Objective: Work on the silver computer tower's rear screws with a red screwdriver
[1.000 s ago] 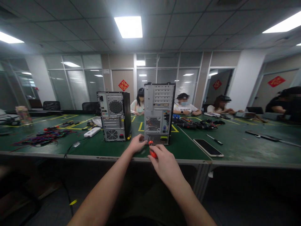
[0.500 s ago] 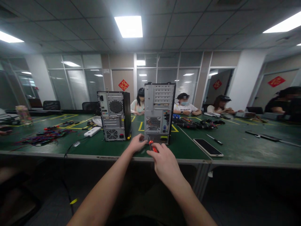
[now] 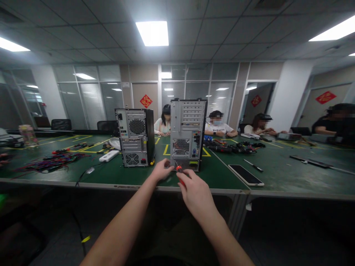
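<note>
A tall grey computer tower point(image 3: 188, 123) stands upright on the table in front of me, its rear panel facing me. My right hand point(image 3: 196, 190) is closed around a screwdriver with a red handle point(image 3: 179, 169). The thin shaft points up and left at the tower's lower left corner; whether its tip meets a screw is too small to tell. My left hand point(image 3: 161, 170) is at that same corner, thumb in front and curled fingers by the side edge, seemingly gripping it. Left of it stands a second, shorter computer tower point(image 3: 134, 138) with a black side.
On the green table point(image 3: 213, 177) lie a phone point(image 3: 246, 174), a pen-like tool point(image 3: 253, 165), black cables point(image 3: 244, 147), a white power strip point(image 3: 109, 156) and a tangle of coloured wires point(image 3: 52, 162). A yellow-handled tool point(image 3: 152, 162) touches the shorter tower. Several people sit across the table.
My right hand and the screwdriver have shifted slightly to the right, and the fingers have changed position on the handle. The left hand stays at the tower's corner.
</note>
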`<action>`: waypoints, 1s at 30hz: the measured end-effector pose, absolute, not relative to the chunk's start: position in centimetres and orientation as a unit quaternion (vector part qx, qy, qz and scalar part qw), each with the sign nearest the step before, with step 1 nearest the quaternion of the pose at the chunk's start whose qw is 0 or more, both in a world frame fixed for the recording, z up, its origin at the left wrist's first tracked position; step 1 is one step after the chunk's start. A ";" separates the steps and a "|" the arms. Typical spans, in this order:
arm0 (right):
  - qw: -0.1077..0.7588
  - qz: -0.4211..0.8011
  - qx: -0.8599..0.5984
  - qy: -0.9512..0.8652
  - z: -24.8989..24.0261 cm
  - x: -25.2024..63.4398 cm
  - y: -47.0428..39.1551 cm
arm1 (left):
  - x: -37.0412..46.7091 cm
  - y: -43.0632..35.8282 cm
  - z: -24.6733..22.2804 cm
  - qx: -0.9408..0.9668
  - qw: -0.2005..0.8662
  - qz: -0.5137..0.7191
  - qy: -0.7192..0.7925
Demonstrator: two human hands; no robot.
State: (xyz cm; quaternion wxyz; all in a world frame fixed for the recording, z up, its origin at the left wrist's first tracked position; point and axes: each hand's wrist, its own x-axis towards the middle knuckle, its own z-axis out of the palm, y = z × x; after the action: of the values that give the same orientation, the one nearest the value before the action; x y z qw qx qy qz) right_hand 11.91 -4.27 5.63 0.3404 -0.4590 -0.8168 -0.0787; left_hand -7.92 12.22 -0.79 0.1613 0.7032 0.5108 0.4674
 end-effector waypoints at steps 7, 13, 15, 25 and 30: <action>0.330 -0.096 -0.444 -0.827 5.6 11.9 -4.4 | -7.8 12.0 -0.5 0.706 0.155 0.467 0.510; 0.376 -0.023 -0.461 -0.803 5.9 11.6 -4.5 | -7.9 12.0 -0.5 0.709 0.163 0.462 0.507; 0.366 -0.033 -0.466 -0.805 5.9 11.7 -4.5 | -7.9 12.0 -0.5 0.708 0.162 0.465 0.506; 0.319 -0.096 -0.446 -0.831 5.7 12.0 -4.4 | -7.9 11.9 -0.4 0.704 0.154 0.464 0.516; 0.382 -0.022 -0.463 -0.799 5.8 11.6 -4.3 | -7.9 12.1 -0.6 0.704 0.159 0.462 0.514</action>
State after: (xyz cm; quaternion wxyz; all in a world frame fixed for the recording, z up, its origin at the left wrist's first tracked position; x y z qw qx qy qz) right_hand 11.64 -4.28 5.82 0.3817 -0.4632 -0.7995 -0.0225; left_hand -7.93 12.08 -0.60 0.1592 0.7044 0.5144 0.4625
